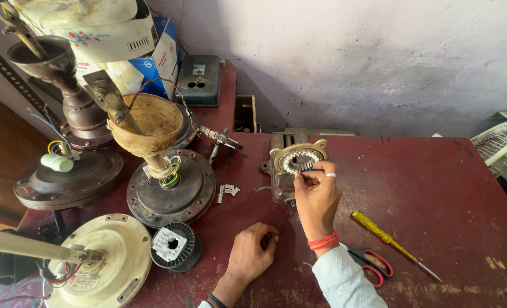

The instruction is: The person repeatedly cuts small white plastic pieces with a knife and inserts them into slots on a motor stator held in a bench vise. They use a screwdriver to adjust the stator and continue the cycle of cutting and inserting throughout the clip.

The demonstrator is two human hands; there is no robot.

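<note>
- Dark red, scuffed wooden table fills most of the frame, seen from above.
- Right hand, with a ring and red thread bracelets, sits at centre; its fingertips pinch the toothed metal stator ring, fingers curled partway closed around its lower edge.
- The ring lies inside a brass-coloured round housing on a grey metal block, just above centre.
- Left hand, lower centre, rests on the table in a loose fist, holding nothing visible.
- Yellow-handled screwdriver and red-handled scissors lie at lower right.
- Left side: dismantled ceiling fan motors and a black spool.
- A rusty cream cup-shaped canopy appears empty.
</note>
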